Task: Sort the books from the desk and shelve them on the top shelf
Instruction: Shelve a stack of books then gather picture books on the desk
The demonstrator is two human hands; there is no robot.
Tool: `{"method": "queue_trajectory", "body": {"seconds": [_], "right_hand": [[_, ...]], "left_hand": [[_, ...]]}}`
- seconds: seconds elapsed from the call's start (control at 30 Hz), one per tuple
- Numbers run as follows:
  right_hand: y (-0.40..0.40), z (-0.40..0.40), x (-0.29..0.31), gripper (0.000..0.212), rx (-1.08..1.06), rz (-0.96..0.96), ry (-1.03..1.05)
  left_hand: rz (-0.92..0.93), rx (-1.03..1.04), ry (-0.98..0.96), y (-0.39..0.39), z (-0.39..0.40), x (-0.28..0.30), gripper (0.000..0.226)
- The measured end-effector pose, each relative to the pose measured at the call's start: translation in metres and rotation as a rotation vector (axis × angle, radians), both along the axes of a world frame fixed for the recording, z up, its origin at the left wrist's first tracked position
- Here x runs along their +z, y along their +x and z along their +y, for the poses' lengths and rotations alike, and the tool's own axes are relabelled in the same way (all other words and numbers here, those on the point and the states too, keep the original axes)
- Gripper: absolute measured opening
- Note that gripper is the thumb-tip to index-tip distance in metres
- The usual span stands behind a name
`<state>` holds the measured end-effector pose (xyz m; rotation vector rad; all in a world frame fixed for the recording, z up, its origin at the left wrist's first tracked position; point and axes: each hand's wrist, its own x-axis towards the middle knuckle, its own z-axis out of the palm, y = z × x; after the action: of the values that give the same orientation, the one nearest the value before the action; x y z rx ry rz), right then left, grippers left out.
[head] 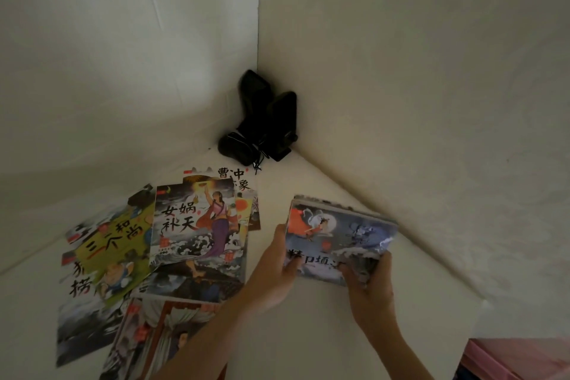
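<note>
Both my hands hold a small stack of thin picture books [339, 234] with a blue-grey cover, a little above the white desk [308, 333] at the right. My left hand [274, 268] grips the stack's left edge, thumb on the cover. My right hand [370, 284] grips its near right corner. Several more picture books lie spread on the desk to the left: one with a woman in purple [200, 225] on top, a yellow-green one [114, 244] beside it, others partly covered.
A pair of black speakers [265, 120] with cables sits in the desk's far corner where two white walls meet. Something pink [518, 358] shows at the bottom right beyond the desk edge. No shelf is in view.
</note>
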<state>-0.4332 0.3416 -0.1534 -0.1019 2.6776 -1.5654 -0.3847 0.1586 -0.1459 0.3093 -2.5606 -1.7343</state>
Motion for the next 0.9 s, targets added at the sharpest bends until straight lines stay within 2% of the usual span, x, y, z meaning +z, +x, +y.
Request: {"method": "queue_trajectory", "body": {"seconds": [0.1,0.23,0.33,0.4,0.47,0.5,0.53,0.6,0.67,0.7,0.77,0.87,0.9], "right_hand": [[-0.013,0.007,0.009,0.071,0.008,-0.211,0.037],[-0.013,0.006,0.016,0.070,-0.004,-0.361,0.301],[-0.001,-0.008,0.025,0.070,-0.025,-0.314,0.645],[0.018,-0.023,0.036,0.068,-0.056,-0.121,0.758],[0.053,-0.048,0.048,0.061,0.066,0.020,0.640],[0.076,-0.062,0.052,0.055,0.170,-0.022,0.535],[0.099,-0.076,0.051,0.052,0.266,-0.131,0.452],[0.140,-0.101,0.044,0.060,0.363,-0.359,0.391],[0.169,-0.118,0.034,0.075,0.326,-0.481,0.351],[0.177,-0.124,0.033,0.081,0.286,-0.524,0.324],[0.186,-0.132,0.033,0.089,0.235,-0.572,0.306],[0.182,-0.139,0.038,0.092,0.179,-0.604,0.327],[0.178,-0.142,0.041,0.091,0.159,-0.643,0.344]], "left_hand": [[-0.133,0.013,0.072,-0.002,-0.001,-0.003,0.054],[-0.225,0.052,-0.061,-0.001,0.000,-0.010,0.045],[-0.161,0.093,-0.178,0.013,-0.020,0.002,0.035],[-0.103,0.182,-0.274,0.033,-0.047,0.015,0.030],[-0.157,0.236,-0.410,0.061,-0.078,0.025,0.024],[-0.231,0.242,-0.483,0.078,-0.094,0.027,0.026],[-0.317,0.248,-0.531,0.097,-0.107,0.029,0.033],[-0.482,0.231,-0.614,0.133,-0.126,0.030,0.059],[-0.597,0.240,-0.697,0.164,-0.136,0.032,0.079],[-0.626,0.247,-0.739,0.175,-0.140,0.036,0.081],[-0.633,0.204,-0.666,0.190,-0.143,0.036,0.075],[-0.624,0.171,-0.394,0.191,-0.138,0.033,0.040],[-0.631,0.152,-0.382,0.189,-0.135,0.030,0.040]]}}
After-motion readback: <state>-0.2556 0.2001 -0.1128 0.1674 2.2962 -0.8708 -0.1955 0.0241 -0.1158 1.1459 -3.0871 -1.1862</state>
